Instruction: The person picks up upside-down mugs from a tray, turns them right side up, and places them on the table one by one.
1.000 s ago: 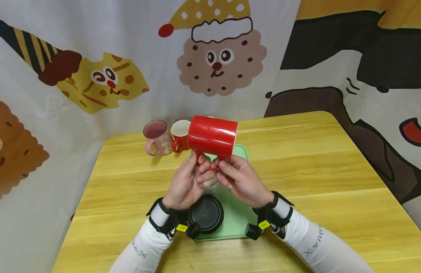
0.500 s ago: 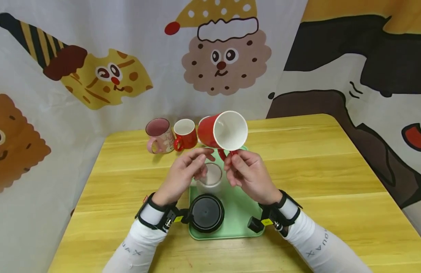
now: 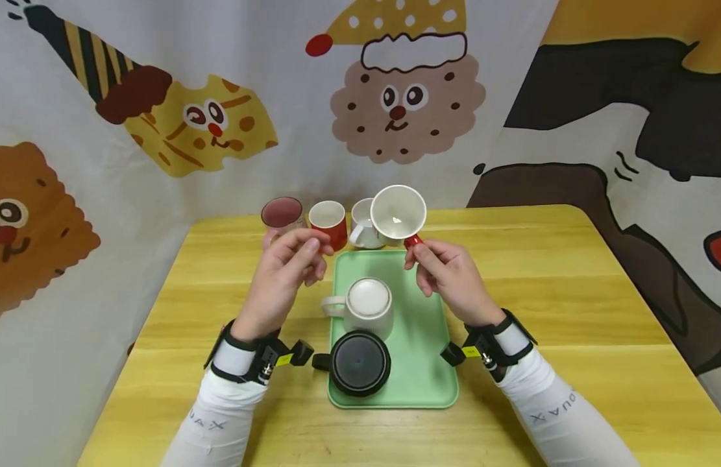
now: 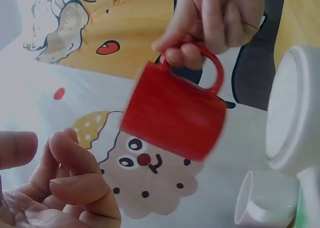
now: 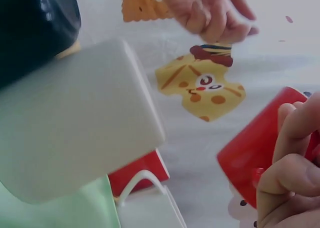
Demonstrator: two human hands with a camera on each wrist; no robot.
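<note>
My right hand [image 3: 453, 279] holds a red mug [image 4: 175, 113] by its handle, raised above the far end of the green tray [image 3: 424, 363]. The mug's white inside faces me in the head view. My left hand [image 3: 278, 275] is in the air to the left of it, fingers loosely bent and holding nothing; it overlaps the pink mug [image 3: 282, 211] in that view. On the tray a white mug [image 3: 368, 305] stands upside down, handle to the left. Nearer to me, a black mug [image 3: 360, 363] is also bottom up, its handle pointing left.
Along the table's back edge stand the pink mug, a smaller red mug [image 3: 331, 227] and a white mug [image 3: 363, 224], mouths up. A patterned cloth [image 3: 278, 78] hangs behind the wooden table [image 3: 541, 292].
My left hand has let go of the red mug and moved left. My right hand has turned the mug's mouth toward me and shifted right, uncovering the upside-down white mug.
</note>
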